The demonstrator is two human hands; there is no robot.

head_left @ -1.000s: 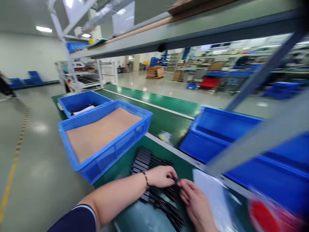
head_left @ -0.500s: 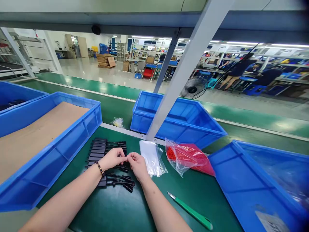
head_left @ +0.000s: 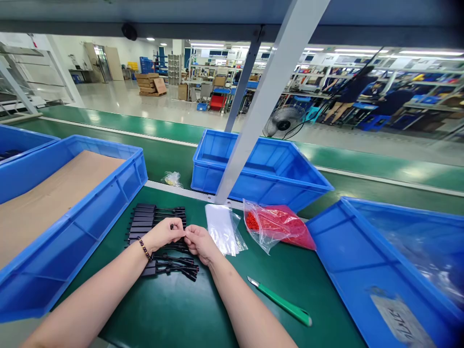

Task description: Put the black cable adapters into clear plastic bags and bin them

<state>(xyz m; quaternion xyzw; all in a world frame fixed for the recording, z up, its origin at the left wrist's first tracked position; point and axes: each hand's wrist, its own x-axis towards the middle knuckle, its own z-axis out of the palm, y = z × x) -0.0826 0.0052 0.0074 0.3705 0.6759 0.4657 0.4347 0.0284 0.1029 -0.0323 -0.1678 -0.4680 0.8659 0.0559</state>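
Observation:
A row of black plastic parts (head_left: 152,220) with thin stems lies on the green bench mat (head_left: 181,314). My left hand (head_left: 165,233), with a bead bracelet on the wrist, rests on them with its fingers curled in a pinch. My right hand (head_left: 198,243) meets it fingertip to fingertip, also pinched, over the parts' stems. Both hands seem to grip one black part between them; the piece itself is mostly hidden by the fingers.
A stack of clear bags (head_left: 223,232) and a bag of red pieces (head_left: 279,227) lie right of my hands. A green-handled knife (head_left: 281,302) lies nearer me. Blue bins stand left (head_left: 87,227), behind (head_left: 268,169) and right (head_left: 362,270). A slanted grey post (head_left: 253,121) rises ahead.
The view swung from the left bins to the bench front, then settled a little lower. My hands stayed pinched together over the black parts.

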